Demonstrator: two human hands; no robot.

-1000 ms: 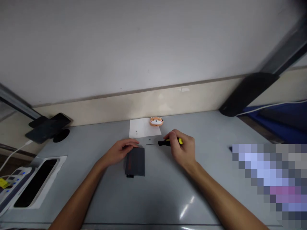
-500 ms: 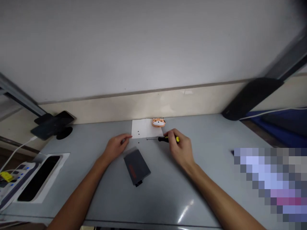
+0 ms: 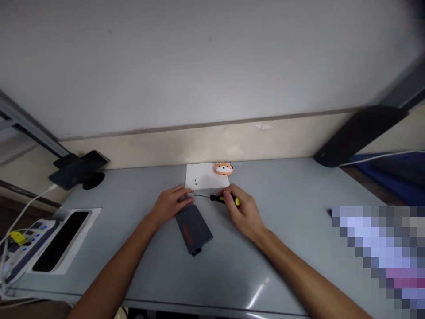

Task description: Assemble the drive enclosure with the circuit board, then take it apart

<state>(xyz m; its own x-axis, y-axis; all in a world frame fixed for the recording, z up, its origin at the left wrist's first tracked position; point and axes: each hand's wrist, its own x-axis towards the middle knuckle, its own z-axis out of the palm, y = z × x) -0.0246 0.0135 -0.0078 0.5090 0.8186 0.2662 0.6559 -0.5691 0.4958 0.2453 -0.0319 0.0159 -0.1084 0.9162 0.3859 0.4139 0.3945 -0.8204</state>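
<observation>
My right hand (image 3: 245, 213) grips a screwdriver (image 3: 217, 198) by its black and yellow handle. The thin shaft points left, its tip a short way from the fingertips of my left hand (image 3: 170, 204). That hand rests near the far end of a flat dark grey device (image 3: 195, 230) with a reddish mark, its thumb and fingers apart. A tiny dark speck sits at the tip, too small to name. Just beyond lies a white sheet of paper (image 3: 206, 180) with small dark screw-like pieces (image 3: 195, 182) on it.
An orange animal-face case (image 3: 223, 169) sits on the paper's back right corner. To the left are a phone (image 3: 61, 241), a power strip (image 3: 31, 248) with cables and a phone on a stand (image 3: 78, 169). A black post base (image 3: 358, 135) stands at the back right.
My left hand has moved right, towards the screwdriver tip, and its fingers have spread. The screwdriver in my right hand has shifted left. The view has moved slightly.
</observation>
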